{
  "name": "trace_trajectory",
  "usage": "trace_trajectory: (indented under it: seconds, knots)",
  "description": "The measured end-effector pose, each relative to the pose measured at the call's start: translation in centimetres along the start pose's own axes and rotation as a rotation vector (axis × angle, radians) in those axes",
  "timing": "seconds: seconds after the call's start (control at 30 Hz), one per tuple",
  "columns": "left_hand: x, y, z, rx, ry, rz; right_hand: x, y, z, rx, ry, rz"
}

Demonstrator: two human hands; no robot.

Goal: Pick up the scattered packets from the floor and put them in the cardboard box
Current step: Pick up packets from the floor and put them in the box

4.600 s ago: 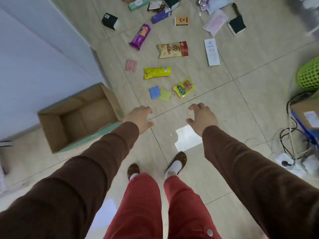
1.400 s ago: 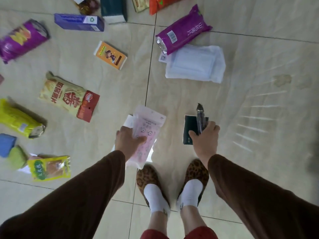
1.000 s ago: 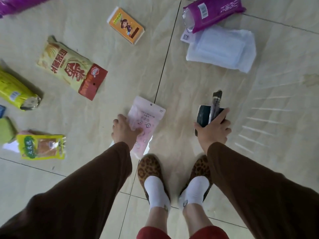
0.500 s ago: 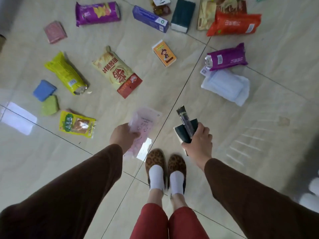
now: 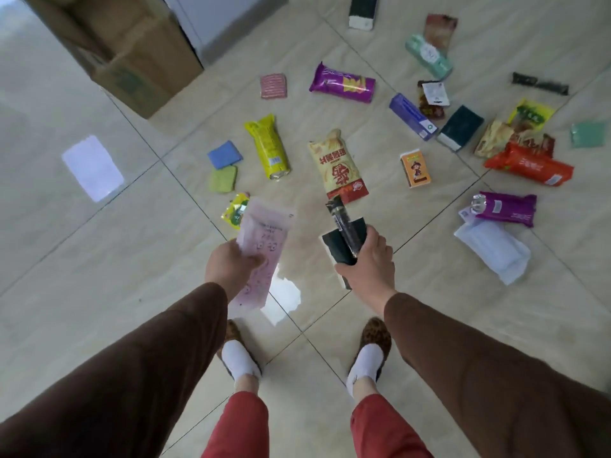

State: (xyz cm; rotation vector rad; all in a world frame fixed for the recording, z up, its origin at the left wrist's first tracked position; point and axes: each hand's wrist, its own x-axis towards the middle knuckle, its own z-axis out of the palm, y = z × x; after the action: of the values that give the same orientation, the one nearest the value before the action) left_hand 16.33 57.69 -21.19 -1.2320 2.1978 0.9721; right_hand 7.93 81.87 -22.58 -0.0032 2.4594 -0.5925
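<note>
Left hand (image 5: 231,267) is wrapped around a pink packet (image 5: 261,246) | right hand (image 5: 367,262) is clenched on dark packets (image 5: 344,239) | cardboard box (image 5: 132,54) is seen at 11 o'clock | many packets (about twenty) are left on the floor (image 5: 99,246).

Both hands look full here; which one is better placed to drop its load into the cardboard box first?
Left, probably. The left hand with the pink packet is on the cardboard box side; the right hand is farther.
</note>
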Motion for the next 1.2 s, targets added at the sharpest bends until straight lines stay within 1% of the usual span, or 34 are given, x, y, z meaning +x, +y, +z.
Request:
trace_trajectory:
  seconds: [0.17, 0.3, 0.5, 0.67, 0.87, 1.1, 1.2]
  knots:
    - [1.6, -6.1, -7.7, -0.156, 0.020, -0.038, -1.5, -9.9, 4.1, -0.032, -0.027, -0.039]
    - [3.4, -10.5, -14.1, -0.268, -0.004, -0.039, -3.2, -17.9, 8.1, -0.034, -0.031, -0.046]
    - [7.1, -15.0, -23.5, -0.364, -0.028, -0.054, -4.2, -29.1, 13.2, 0.020, -0.037, -0.036]
    - [11.9, -15.9, -29.7, -0.397, -0.022, -0.062, -1.6, -36.8, 15.6, 0.016, -0.039, -0.042]
    - [19.7, -15.5, -36.5, -0.426, -0.050, -0.091, 4.3, -46.5, 16.7, 0.031, -0.031, -0.022]
    - [29.7, -14.3, -46.7, -0.438, -0.025, -0.042, 10.8, -58.8, 18.6, 0.039, -0.035, -0.026]
    - [34.4, -14.7, -50.9, -0.417, -0.037, -0.023, 13.1, -64.1, 19.8, 0.080, -0.022, -0.006]
